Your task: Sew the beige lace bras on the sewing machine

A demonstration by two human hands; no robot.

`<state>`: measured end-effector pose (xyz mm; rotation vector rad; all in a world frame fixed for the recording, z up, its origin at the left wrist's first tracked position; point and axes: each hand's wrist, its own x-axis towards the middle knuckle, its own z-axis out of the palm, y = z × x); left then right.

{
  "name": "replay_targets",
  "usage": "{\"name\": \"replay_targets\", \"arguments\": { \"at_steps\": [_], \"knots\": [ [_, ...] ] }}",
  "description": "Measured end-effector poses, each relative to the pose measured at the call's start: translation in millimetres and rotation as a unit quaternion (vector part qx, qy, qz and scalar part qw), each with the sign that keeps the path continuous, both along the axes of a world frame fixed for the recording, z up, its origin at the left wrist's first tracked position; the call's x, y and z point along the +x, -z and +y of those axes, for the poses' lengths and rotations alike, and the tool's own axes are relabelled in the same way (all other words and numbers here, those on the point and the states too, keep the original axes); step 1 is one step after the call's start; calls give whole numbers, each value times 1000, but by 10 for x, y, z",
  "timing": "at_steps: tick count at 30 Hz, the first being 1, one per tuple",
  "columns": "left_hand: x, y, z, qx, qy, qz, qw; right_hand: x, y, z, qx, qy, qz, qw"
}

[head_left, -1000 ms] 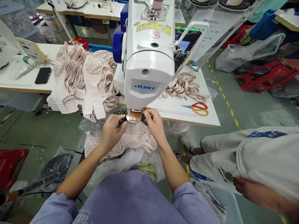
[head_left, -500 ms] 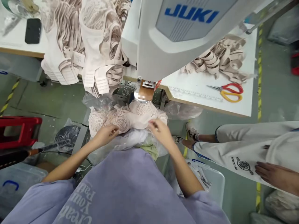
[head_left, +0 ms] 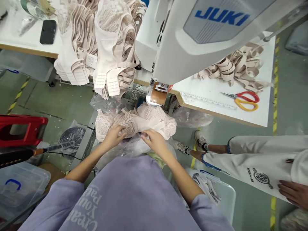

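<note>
A pale pink lace bra (head_left: 137, 120) lies on a clear plastic bag (head_left: 130, 149) in my lap, just below the sewing machine's needle plate (head_left: 157, 96). My left hand (head_left: 113, 136) grips the lace on the left cup, fingers curled. My right hand (head_left: 154, 141) pinches the bra's lower edge near the middle. The white JUKI sewing machine (head_left: 204, 35) hangs over the table edge above both hands.
A heap of finished pink bras (head_left: 101, 48) hangs off the table at left. Loose straps (head_left: 240, 67) and red-yellow scissors (head_left: 243, 98) lie on the white table (head_left: 255, 115). A black phone (head_left: 48, 31) lies far left. Another person in white (head_left: 260, 160) stands right. A red stool (head_left: 21, 128) stands left.
My hands came down from the needle plate to the bra in my lap and closed toward each other. The view tilted down and nearer the machine.
</note>
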<state>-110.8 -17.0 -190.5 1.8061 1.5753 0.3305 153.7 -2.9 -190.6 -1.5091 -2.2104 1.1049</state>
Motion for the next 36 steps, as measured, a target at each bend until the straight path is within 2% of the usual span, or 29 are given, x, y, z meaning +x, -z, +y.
{"name": "replay_targets", "arguments": {
  "at_steps": [2,4,6,8,11,14,17,19,22,24,26,28,30,32,34,36],
  "knots": [
    [93,123,315,73,19,6,997,-141,2,222,61,12,7,998],
    [168,235,613,85,58,12,995,-331,53,444,82,8,-2,997],
    [198,281,832,76,94,11,993,-506,119,624,61,-4,-18,998],
    [174,228,941,66,120,1,991,-614,159,725,31,-16,-21,999],
    [62,-36,915,47,143,-18,988,-627,94,719,9,-34,4,999],
    [-50,-423,784,7,133,-62,989,-544,-144,598,-45,-24,91,995],
    [-73,-792,687,-56,88,-159,982,-475,-461,469,-152,29,251,956],
    [-26,-989,667,-94,69,-209,971,-456,-640,403,-193,60,316,927],
    [111,-1212,656,-108,79,-207,969,-437,-802,326,-191,103,341,915],
    [213,-1303,632,-77,104,-169,977,-408,-844,288,-171,125,343,915],
    [298,-1316,606,-18,115,-120,986,-367,-852,273,-152,124,327,924],
    [369,-1249,611,74,96,-56,991,-336,-847,275,-144,95,282,944],
    [444,-1151,647,181,70,22,981,-335,-846,267,-124,82,243,958],
    [523,-1081,684,246,44,55,967,-348,-861,230,-110,100,272,951],
    [589,-1063,705,217,25,16,976,-329,-894,182,-140,118,352,918],
    [623,-1080,717,115,23,-69,991,-238,-939,170,-186,87,397,894]
  ]
}}
